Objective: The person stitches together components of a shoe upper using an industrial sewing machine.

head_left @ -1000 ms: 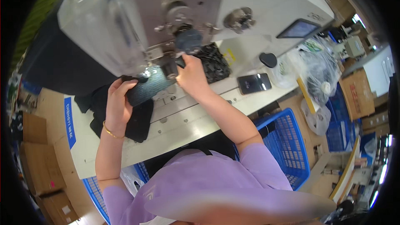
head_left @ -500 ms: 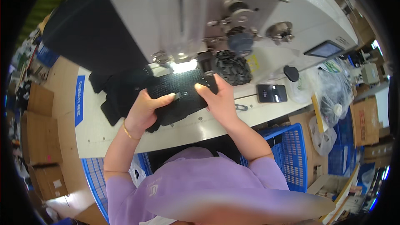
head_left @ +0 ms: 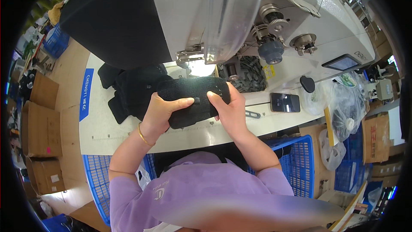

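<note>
At frame centre, in front of the sewing machine (head_left: pixel 184 13), noted a black textured panel (head_left: pixel 193 112), gripped at opposite sides by left hand (head_left: pixel 161 112) and right hand (head_left: pixel 232 109), thumbs on top, other fingers mostly hidden. Judged light, pliable, not slippery; best held by both side edges, clear of the small tab (head_left: pixel 197 100) at the left thumb.

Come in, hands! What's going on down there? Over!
Left grip, right grip: both holding black textured piece. Sewing machine just beyond. Black fabric heap close by, left.
</note>
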`<state>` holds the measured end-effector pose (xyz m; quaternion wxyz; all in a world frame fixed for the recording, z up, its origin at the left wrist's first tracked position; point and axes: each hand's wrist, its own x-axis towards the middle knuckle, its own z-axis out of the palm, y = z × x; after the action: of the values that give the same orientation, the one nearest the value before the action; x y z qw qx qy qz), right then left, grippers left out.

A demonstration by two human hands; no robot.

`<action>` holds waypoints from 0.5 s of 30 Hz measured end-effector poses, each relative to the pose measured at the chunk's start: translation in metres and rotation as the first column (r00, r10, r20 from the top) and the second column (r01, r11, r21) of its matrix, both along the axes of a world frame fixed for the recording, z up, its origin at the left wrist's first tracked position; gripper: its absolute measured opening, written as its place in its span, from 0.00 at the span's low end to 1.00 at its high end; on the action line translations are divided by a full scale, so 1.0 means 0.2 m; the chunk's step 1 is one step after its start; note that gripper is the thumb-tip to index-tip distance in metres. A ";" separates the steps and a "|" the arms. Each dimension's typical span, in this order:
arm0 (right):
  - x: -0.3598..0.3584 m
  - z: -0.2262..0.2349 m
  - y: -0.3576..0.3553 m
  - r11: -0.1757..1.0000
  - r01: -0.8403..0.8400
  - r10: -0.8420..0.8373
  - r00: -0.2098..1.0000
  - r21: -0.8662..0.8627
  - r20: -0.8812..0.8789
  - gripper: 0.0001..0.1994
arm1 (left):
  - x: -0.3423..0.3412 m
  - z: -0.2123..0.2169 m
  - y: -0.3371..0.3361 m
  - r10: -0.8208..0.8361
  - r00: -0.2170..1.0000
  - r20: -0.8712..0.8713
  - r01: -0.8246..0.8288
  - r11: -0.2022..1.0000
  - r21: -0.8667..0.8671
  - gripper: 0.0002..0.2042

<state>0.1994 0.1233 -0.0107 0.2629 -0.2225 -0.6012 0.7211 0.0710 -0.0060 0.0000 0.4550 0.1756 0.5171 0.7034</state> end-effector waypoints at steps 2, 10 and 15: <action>0.00 0.00 0.00 1.000 -0.005 0.005 1.000 0.005 -0.008 0.08 | 0.02 0.00 0.00 0.039 0.999 0.003 -0.039 0.999 0.016 0.13; -0.02 -0.01 -0.01 1.000 -0.027 0.026 0.999 -0.017 -0.036 0.09 | 0.03 -0.06 -0.01 0.162 0.984 -0.073 -0.161 0.987 0.020 0.10; -0.01 -0.01 -0.01 0.992 -0.125 0.125 0.992 0.006 -0.021 0.09 | 0.03 -0.03 -0.01 0.151 0.988 -0.044 -0.150 0.988 0.023 0.09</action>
<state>0.1968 0.1212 -0.0124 0.2241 -0.1760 -0.6127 0.7372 0.0769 -0.0087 -0.0055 0.3872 0.1566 0.5320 0.7366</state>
